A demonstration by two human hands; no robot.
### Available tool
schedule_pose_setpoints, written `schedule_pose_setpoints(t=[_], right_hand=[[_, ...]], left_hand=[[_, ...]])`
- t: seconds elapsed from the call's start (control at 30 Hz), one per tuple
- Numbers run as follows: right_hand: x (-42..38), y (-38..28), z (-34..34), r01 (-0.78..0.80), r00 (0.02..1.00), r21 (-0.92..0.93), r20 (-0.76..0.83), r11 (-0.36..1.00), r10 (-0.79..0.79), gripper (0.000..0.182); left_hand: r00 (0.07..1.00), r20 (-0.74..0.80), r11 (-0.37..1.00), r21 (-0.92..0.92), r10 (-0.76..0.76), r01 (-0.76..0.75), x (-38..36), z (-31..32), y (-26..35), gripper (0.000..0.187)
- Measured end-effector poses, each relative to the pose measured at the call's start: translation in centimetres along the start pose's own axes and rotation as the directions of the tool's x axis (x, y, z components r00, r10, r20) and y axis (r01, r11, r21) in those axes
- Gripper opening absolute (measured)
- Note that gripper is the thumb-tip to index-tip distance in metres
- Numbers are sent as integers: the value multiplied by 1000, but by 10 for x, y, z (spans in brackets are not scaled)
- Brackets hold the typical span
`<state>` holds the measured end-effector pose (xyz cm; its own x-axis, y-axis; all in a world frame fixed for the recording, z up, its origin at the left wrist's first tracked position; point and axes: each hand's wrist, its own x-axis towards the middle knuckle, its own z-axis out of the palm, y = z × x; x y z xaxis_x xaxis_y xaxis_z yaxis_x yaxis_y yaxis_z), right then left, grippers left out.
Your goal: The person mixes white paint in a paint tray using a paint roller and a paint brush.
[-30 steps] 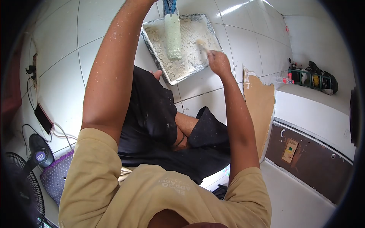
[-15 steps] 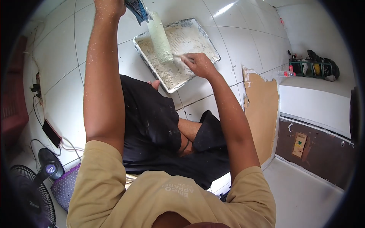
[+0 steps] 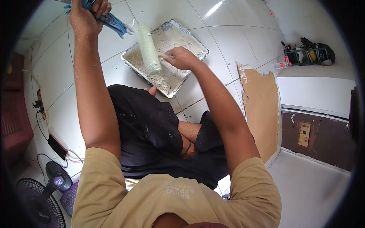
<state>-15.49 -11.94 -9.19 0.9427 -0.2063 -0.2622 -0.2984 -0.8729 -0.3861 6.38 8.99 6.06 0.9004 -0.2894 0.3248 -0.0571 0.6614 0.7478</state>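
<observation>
My left hand is closed around the blue-wrapped handle of a paint roller. The pale green roller sleeve slants down over a paint tray, its lower end above the tray's near half. Whitish, lumpy residue coats the tray's inside and rim. Beside the sleeve's lower right is my right hand, its fingers closed as in a pinch. A thin pale piece seems to show between those fingers and the sleeve, too blurred to name.
White tiles surround the tray, and torn brown cardboard lies to the right. A black fan, a phone and cables are at left. A green rack with assorted items sits on the right ledge.
My left hand and the roller have shifted left and slightly down in view, with more of the hand showing. My right hand has moved left, staying beside the sleeve. The camera view has shifted slightly.
</observation>
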Motion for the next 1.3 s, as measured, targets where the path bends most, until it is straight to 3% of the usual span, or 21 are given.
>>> schedule_pose_setpoints(t=[0.1,0.13,0.17,0.23,0.37,0.43,0.47,0.53,0.57,0.63,0.7,0.8,0.87,0.9,0.97,1.0,1.1,1.17,1.23,1.27,1.3], right_hand=[[-3,23,-17,98,985,219,120,971,-127,38],[2,30,-25,-6,997,229,78,973,-12,39],[11,40,-31,-85,996,174,4,981,86,37],[28,55,-25,-278,900,93,-323,956,293,37],[45,53,-6,-335,918,-134,-269,932,291,38],[27,23,-39,-100,995,-73,-32,992,97,35],[34,31,-32,-122,992,-84,-26,989,120,35],[35,46,-8,-390,856,-5,-369,921,361,35],[28,47,-14,-409,844,-4,-382,913,376,35],[29,31,-20,-229,966,42,-109,972,233,37],[14,12,-48,-230,967,217,-56,949,248,37],[-11,-6,-55,-297,921,268,-171,917,349,35],[-32,-27,-53,-269,852,199,-407,942,329,31],[-39,-23,-42,-279,850,204,-402,938,340,31],[-48,-14,-18,-245,936,-110,-285,963,206,33],[-51,-10,-15,-354,924,-170,-218,920,315,32],[-59,-17,-18,-346,875,68,-336,936,348,34],[-51,-19,-5,-277,865,151,-391,949,314,36],[-36,0,-2,-189,837,224,-472,956,276,38],[-25,21,3,-164,894,148,-396,975,210,35],[-14,38,7,-129,940,76,-308,989,147,33]], left_hand=[[1000,-9,1000,-9,22,-23,-2,-9,2,41],[991,128,996,-76,-31,42,4,-25,-1,39],[961,266,985,-133,-68,107,4,-23,7,39],[983,176,997,-40,-54,62,-5,-8,2,45],[994,19,992,-69,-107,108,-13,11,4,41],[990,-101,995,2,-95,95,-14,16,5,41],[981,82,978,-98,-176,183,-11,10,4,44],[967,176,975,-84,-186,203,-7,3,-6,43],[966,177,976,-78,-189,205,-5,8,-6,42],[978,178,993,-10,-112,115,-10,12,-12,41],[945,256,961,-131,-203,242,-10,12,-13,41],[965,200,983,-36,-172,182,-18,15,-17,41],[981,168,995,-13,-96,99,-17,21,-20,42],[979,172,994,-13,-107,111,-20,22,-21,42],[977,176,993,9,-118,118,-20,24,-21,42],[978,177,993,8,-114,114,-20,24,-20,42],[975,197,994,-3,-105,108,-9,11,-34,41],[828,483,634,-554,-284,540,24,-32,-68,41],[820,503,620,-560,-274,550,14,-19,-53,41],[921,325,891,-322,-214,321,-8,5,-29,41],[982,174,997,10,-73,72,-20,19,-14,43]])
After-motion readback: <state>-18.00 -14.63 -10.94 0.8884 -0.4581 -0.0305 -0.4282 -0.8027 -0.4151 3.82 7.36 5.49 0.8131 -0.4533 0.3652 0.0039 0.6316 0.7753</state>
